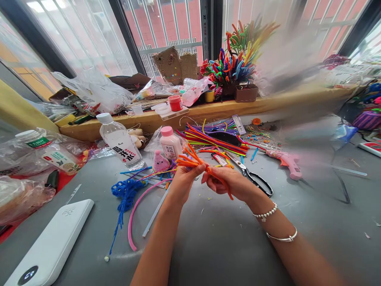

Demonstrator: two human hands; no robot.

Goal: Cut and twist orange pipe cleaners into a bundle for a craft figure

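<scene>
A bunch of orange pipe cleaners (pixel 189 160) is held above the grey table, its loose ends fanned to the upper left. My left hand (pixel 185 178) pinches the bunch near its middle. Close against it, my right hand (pixel 228 182) has its fingers closed on the same bunch, and orange ends hang below those fingers. Behind the hands lie many coloured pipe cleaners (pixel 196 137). Black-handled scissors (pixel 257 180) rest just beyond my right hand. A small pink knitted figure (pixel 160 162) stands behind my left hand.
Left of the hands are a clear bottle (pixel 120 143), blue yarn (pixel 126 194), a pink strip (pixel 132 218) and a white power bank (pixel 53 246). A pink bottle (pixel 170 143) stands behind. A pink glue gun (pixel 287 162) lies to the right. A wooden ledge (pixel 268 104) runs along the back.
</scene>
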